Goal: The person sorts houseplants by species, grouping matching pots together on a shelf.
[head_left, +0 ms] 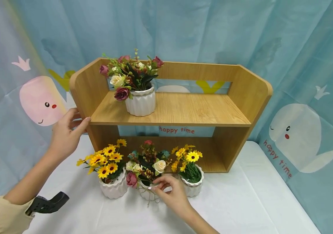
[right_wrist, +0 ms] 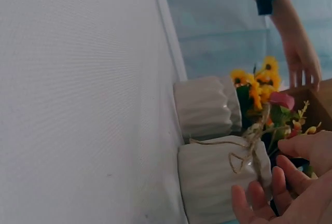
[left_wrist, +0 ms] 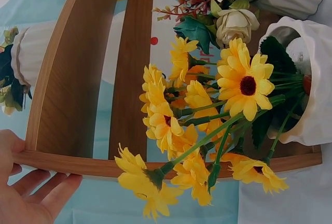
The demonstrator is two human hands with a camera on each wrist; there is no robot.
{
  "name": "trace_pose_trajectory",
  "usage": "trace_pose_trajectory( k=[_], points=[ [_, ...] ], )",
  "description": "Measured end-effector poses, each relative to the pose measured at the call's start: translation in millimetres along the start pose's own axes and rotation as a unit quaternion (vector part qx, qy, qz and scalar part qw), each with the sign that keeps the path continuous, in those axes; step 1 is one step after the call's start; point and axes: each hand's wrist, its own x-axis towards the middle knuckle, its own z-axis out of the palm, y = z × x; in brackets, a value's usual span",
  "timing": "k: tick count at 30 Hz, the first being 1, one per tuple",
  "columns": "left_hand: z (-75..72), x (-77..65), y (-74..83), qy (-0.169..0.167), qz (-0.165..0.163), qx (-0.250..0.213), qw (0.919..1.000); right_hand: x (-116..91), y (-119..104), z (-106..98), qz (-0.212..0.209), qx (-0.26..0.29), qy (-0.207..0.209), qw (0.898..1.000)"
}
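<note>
My left hand [head_left: 67,131] grips the left side panel of a two-tier wooden shelf [head_left: 170,124], thumb at its front edge and fingers outside. Loosely bent, my right hand [head_left: 170,191] is at the rim of the middle white pot [right_wrist: 220,182]; firm contact cannot be made out. That pot bears a twine bow [head_left: 148,196] and mixed artificial roses [head_left: 159,166]. To its left stands a white pot [head_left: 114,188] of yellow sunflowers [left_wrist: 241,81]. Another sunflower pot [head_left: 194,187] is to its right, partly behind the right hand.
On the upper shelf, toward the left, stands a white pot [head_left: 141,103] with mauve and cream roses [head_left: 121,93]. A white cloth [head_left: 257,195] covers the table. Blue printed curtains [head_left: 189,29] hang behind and at both sides.
</note>
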Motion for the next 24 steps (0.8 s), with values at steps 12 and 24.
trace_pose_trajectory(
  k=[12,24],
  points=[
    [-0.2,0.6,-2.1,0.000,0.000,0.009,1.0000,-0.1,9.8,5.5,0.002,-0.033,-0.016,0.999],
    [1.4,-0.7,-1.2,-0.002,0.002,0.005,1.0000,1.6,15.5,6.9,0.009,-0.041,-0.040,0.998]
  ],
)
